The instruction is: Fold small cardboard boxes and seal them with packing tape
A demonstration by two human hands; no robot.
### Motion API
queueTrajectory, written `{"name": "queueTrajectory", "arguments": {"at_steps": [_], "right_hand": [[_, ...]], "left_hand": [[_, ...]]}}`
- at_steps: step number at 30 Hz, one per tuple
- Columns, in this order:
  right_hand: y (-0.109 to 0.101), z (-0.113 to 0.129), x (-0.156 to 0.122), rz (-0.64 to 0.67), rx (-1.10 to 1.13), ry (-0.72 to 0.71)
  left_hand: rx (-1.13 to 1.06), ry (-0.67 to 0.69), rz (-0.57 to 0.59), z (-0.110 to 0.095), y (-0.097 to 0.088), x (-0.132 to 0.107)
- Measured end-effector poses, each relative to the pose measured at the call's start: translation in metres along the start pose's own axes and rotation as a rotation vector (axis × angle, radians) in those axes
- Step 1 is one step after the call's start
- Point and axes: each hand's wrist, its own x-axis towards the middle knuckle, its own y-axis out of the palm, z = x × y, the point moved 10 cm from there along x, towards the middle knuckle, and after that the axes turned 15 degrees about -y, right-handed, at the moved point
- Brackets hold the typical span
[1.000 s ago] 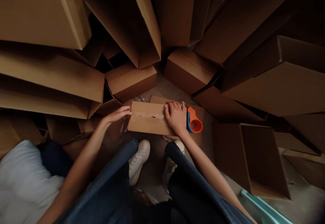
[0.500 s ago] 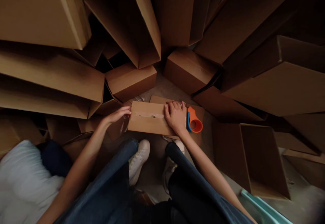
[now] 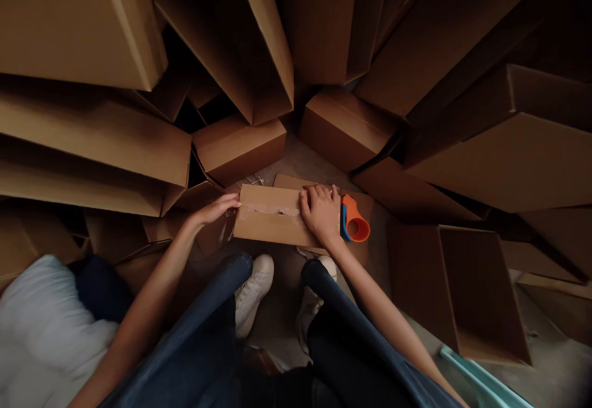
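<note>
From the head view, a small cardboard box [image 3: 271, 216] lies on another piece of cardboard [image 3: 289, 181]; it looks light and stiff, easiest held by its ends. The right hand [image 3: 322, 215] presses open on top, beside an orange tape dispenser [image 3: 356, 224]; the left hand [image 3: 215, 209], open and slightly curled, touches the box's left end.
</note>
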Motion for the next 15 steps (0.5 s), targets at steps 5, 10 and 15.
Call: {"name": "queueTrajectory", "arguments": {"at_steps": [5, 10, 15], "right_hand": [[-0.0005, 0.0001, -0.0002, -0.002, 0.005, 0.002], [-0.0003, 0.0001, -0.0008, -0.006, 0.01, 0.001], [0.0003, 0.0004, -0.0011, 0.007, 0.012, 0.003]], "left_hand": [[0.02, 0.002, 0.003, -0.0041, 0.0014, -0.0017], [0.025, -0.033, -0.031, -0.0077, 0.0025, -0.0062], [0.048, -0.03, -0.073, -0.0055, -0.0004, -0.0046]]}}
